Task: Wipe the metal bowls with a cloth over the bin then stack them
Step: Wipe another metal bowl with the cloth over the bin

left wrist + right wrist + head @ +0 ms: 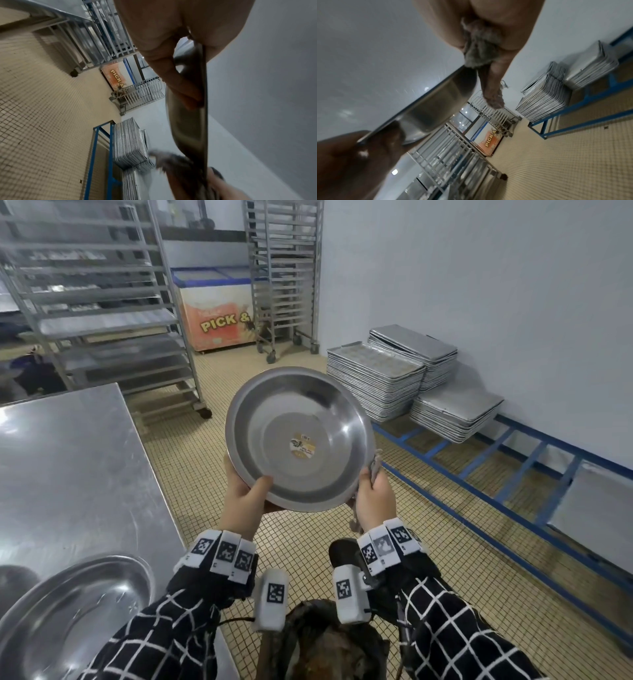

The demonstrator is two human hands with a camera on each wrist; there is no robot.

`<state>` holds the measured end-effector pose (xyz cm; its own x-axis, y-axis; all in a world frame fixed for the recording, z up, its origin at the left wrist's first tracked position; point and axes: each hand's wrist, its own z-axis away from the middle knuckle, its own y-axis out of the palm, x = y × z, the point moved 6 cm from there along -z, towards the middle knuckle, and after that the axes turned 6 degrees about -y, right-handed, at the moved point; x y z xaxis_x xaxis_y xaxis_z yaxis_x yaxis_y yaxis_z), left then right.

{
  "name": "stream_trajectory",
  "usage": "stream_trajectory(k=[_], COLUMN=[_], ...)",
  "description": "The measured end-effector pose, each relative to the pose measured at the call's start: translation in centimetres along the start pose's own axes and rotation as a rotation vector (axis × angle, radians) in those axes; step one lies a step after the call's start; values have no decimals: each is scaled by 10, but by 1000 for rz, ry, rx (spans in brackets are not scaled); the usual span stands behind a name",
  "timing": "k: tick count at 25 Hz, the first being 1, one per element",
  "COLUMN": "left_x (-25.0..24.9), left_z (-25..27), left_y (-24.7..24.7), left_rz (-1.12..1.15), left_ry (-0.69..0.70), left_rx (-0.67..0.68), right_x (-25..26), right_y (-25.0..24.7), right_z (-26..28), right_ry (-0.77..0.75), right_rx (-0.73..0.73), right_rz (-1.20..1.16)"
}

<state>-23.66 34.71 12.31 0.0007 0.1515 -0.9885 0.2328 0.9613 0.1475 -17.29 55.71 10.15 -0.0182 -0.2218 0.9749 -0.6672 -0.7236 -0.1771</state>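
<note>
A wide metal bowl (pixel 298 436) with a round sticker in its bottom is held up tilted, its inside facing me, above the tiled floor. My left hand (pixel 245 494) grips its lower left rim, thumb inside, fingers behind. My right hand (pixel 375 498) holds a grey cloth (pixel 375 463) against the lower right rim (pixel 436 93). The cloth (pixel 477 44) bunches in that palm and hangs along the fingers. Edge-on, the bowl (pixel 192 135) shows with the left fingers (pixel 178 81) behind it. A second metal bowl (pixel 75 618) lies on the steel table (pixel 68 460) at lower left. The bin (pixel 325 645) stands below, between my forearms.
Stacks of baking trays (pixel 394 374) sit on a blue floor rack (pixel 496 474) along the right wall. Wheeled tray racks (pixel 102 313) stand behind the table, another rack (pixel 284 278) beside a chest freezer (pixel 219 313) at the back.
</note>
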Motion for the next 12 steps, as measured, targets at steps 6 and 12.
stream_trajectory(k=[6,12], left_x=[1,-15], left_z=[-9,-3], left_y=[-25,-7], left_rz=[-237,-262], left_ry=[26,75], left_rx=[-145,-56], right_x=[2,16], right_y=[9,87], right_z=[24,80], right_ry=[-309,-737], right_rx=[189,715], right_rz=[324,638])
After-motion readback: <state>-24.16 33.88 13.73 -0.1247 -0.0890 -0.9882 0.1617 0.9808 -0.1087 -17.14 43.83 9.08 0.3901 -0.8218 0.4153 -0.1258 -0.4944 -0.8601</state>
